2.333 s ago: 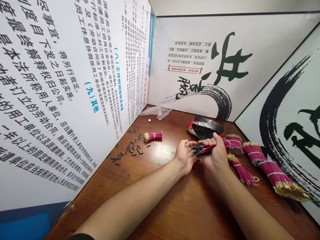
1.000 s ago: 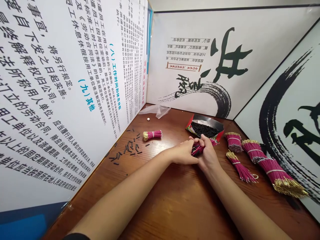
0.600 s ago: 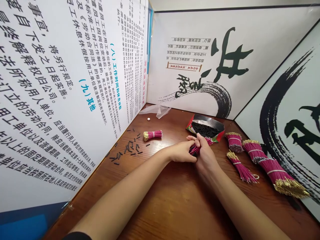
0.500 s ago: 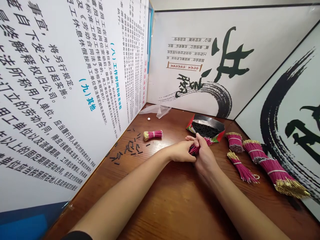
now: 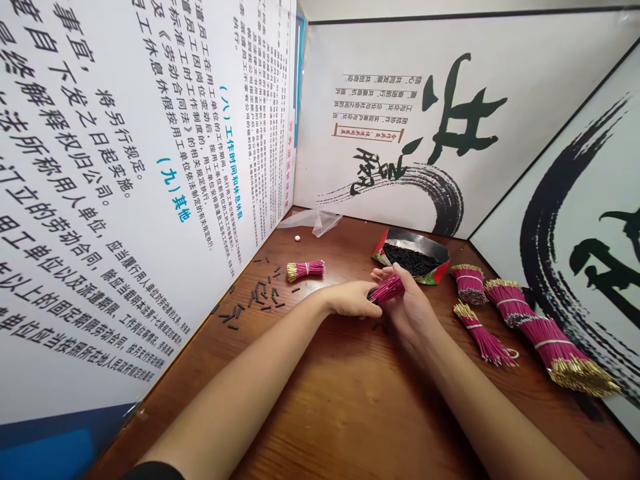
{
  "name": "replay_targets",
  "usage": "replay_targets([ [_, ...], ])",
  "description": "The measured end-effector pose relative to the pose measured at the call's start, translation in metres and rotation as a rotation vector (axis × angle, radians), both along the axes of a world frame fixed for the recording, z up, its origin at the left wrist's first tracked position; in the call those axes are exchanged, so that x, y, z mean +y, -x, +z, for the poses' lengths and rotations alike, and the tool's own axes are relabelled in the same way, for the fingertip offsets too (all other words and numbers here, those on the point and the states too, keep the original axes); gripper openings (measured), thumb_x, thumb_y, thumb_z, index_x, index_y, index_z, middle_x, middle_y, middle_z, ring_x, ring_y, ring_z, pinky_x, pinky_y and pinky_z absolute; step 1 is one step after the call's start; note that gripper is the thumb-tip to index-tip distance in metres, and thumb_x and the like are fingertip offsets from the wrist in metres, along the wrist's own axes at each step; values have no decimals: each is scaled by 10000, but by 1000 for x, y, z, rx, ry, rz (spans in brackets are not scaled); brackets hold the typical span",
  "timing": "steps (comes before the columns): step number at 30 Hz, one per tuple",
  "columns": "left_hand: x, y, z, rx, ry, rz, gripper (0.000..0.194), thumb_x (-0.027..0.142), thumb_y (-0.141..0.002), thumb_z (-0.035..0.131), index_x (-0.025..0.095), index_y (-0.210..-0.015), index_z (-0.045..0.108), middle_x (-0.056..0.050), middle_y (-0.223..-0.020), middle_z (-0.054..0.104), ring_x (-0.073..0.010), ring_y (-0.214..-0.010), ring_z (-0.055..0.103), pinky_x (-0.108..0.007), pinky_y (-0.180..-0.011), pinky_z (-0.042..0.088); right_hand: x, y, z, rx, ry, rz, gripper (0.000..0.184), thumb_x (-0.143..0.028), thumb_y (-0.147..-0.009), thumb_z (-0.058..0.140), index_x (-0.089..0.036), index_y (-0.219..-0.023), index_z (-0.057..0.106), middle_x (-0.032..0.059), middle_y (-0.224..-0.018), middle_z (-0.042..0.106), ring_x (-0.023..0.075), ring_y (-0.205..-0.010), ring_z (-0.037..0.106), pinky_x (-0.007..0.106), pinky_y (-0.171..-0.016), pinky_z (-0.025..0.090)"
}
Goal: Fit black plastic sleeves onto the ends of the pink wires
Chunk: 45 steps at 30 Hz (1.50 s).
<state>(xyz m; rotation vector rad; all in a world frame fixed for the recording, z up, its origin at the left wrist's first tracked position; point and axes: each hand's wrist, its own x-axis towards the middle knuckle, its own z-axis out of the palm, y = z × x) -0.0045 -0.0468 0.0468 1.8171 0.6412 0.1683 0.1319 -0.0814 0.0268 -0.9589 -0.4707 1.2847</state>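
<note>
A bundle of thin magenta wires [image 5: 390, 288] lies between my hands, tilted, with dark ends toward the left. My left hand [image 5: 354, 299] is closed around the dark left end, its fingertips partly hidden. My right hand [image 5: 414, 308] holds the bundle's other side, thumb along the top and fingers curled beneath. Just beyond my hands stands an open red-and-green box [image 5: 442, 272] full of short black tubes [image 5: 407, 259]. A tied bundle of magenta wires with gold ends [image 5: 306, 269] lies to the left, past my left wrist.
Loose black tubes [image 5: 263, 293] are scattered on the brown table [image 5: 320, 413] at the left. Several magenta wire bundles [image 5: 553, 340] lie at the right. A clear plastic bag [image 5: 315, 220] and a small white bead [image 5: 297, 238] are at the back. Printed panels [image 5: 390, 40] wall the table.
My right hand has loosened and shifted slightly, and more of the wire bundle shows between the hands. My left hand has drawn a little to the left, at the bundle's dark end.
</note>
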Motion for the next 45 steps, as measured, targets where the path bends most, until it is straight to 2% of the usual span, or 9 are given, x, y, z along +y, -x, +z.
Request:
replay_targets([
  [7, 11, 11, -1, 50, 119, -18, 168, 149, -657, 534, 206, -801, 469, 60, -560, 482, -90, -482, 435, -207, -459, 318, 0, -7, 7, -116, 6, -41, 222, -395, -744, 689, -183, -808, 672, 48, -818, 741, 149, -734, 668, 240, -626, 542],
  [11, 16, 6, 5, 253, -150, -38, 193, 229, -707, 570, 205, -898, 558, 22, -654, 571, -126, -554, 523, -231, -512, 386, 8, -22, 1, -213, -36, -161, 151, -332, -717, 655, -192, -770, 667, 29, -791, 738, 141, -800, 670, 215, -668, 513],
  [15, 12, -9, 9, 586, -551, 41, 257, 249, -724, 590, 187, -970, 628, -96, -991, 700, -234, -862, 652, -297, -706, 489, 16, -39, -10, -306, -69, -252, 140, -320, -678, 647, -206, -758, 647, 4, -760, 718, 145, -785, 664, 239, -671, 496],
  [18, 8, -19, 12, 735, -674, 65, 352, 259, -745, 593, 163, -1080, 644, -156, -1111, 691, -295, -977, 658, -361, -793, 518, 18, -46, -16, -353, -55, -277, 134, -292, -648, 635, -214, -756, 639, -9, -739, 698, 139, -755, 649, 238, -645, 474],
  [26, 4, -19, 31, 854, -669, 6, 674, 352, -683, 707, 153, -1306, 541, -203, -1298, 574, -353, -1117, 598, -457, -931, 489, 20, -54, -17, -596, -33, -206, 150, -313, -611, 631, -216, -725, 640, -4, -713, 654, 151, -724, 598, 262, -654, 433],
  [33, 7, 5, 23, 738, -655, 49, 809, 453, -587, 765, 192, -1304, 496, -180, -1357, 477, -376, -1235, 469, -485, -981, 438, 12, -49, -11, -1006, -121, -31, 146, -341, -677, 569, -210, -720, 616, 3, -698, 630, 174, -697, 552, 301, -679, 416],
  [38, 11, 33, 21, 556, -667, 99, 644, 369, -705, 659, 239, -1307, 472, -104, -1346, 462, -286, -1240, 449, -392, -1002, 410, 6, -47, -22, -1293, -267, 51, 110, -254, -733, 492, -214, -754, 593, 0, -679, 604, 165, -626, 509, 292, -630, 388],
  [42, 10, 43, 26, 500, -695, 59, 210, 229, -796, 516, 217, -988, 601, -57, -1110, 589, -208, -1025, 551, -301, -868, 433, 4, -52, -24, -1477, -434, 136, 114, -176, -734, 459, -215, -694, 559, 19, -719, 601, 176, -717, 536, 291, -685, 389],
  [45, 10, 44, 28, 470, -660, 47, 129, 151, -801, 459, 199, -833, 575, -36, -940, 634, -165, -822, 564, -263, -704, 413, 1, -56, -18, -1545, -425, 267, 130, -168, -755, 444, -214, -666, 526, 1, -676, 573, 157, -661, 507, 279, -647, 369],
])
